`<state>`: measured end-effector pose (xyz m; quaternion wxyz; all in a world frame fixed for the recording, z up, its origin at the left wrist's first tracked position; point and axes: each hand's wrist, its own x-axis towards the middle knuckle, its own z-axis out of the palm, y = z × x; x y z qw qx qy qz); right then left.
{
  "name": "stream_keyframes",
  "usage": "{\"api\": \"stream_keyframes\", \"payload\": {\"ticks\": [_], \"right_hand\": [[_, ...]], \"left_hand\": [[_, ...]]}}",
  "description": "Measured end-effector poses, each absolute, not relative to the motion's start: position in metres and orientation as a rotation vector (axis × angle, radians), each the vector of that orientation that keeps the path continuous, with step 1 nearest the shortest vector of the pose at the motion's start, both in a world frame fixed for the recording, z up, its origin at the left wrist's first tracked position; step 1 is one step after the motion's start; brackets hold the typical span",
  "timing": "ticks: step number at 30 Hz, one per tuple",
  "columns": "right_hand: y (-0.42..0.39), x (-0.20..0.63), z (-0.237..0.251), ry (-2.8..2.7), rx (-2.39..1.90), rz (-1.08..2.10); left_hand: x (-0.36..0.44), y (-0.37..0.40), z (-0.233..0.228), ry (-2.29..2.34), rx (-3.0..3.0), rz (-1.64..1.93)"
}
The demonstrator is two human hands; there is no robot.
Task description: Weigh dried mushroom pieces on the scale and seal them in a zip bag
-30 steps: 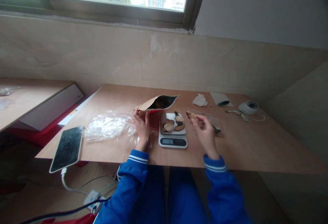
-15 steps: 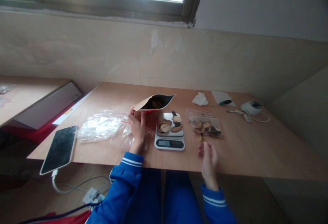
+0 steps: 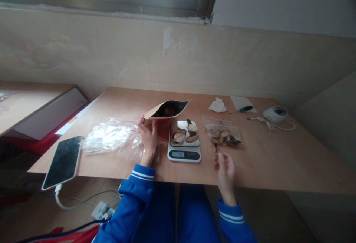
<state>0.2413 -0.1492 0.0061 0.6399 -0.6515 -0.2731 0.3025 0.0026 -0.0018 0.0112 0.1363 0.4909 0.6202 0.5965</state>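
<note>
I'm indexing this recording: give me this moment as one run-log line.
left hand: touching open kraft pouch; right hand: pinching dried piece; digital scale: bearing dried slices; zip bag: containing dried chunks

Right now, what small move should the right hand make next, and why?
Perhaps the right hand should carry its small brown piece left onto the scale: the display is lit, other dried pieces lie on the tray, and the left hand is at the open pouch.

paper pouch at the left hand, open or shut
Open: the paper pouch gapes at its mouth, its dark inside and brown contents showing.
</note>
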Motion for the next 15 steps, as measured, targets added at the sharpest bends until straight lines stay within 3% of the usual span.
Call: {"api": "stream_keyframes", "payload": {"ticks": [15], "right_hand": [[-0.1474,0.2420,0.0040,-0.738,-1.557,0.630]], "left_hand": [[-0.0022,0.0064,0.0071,1.655,1.453,1.661]]}}
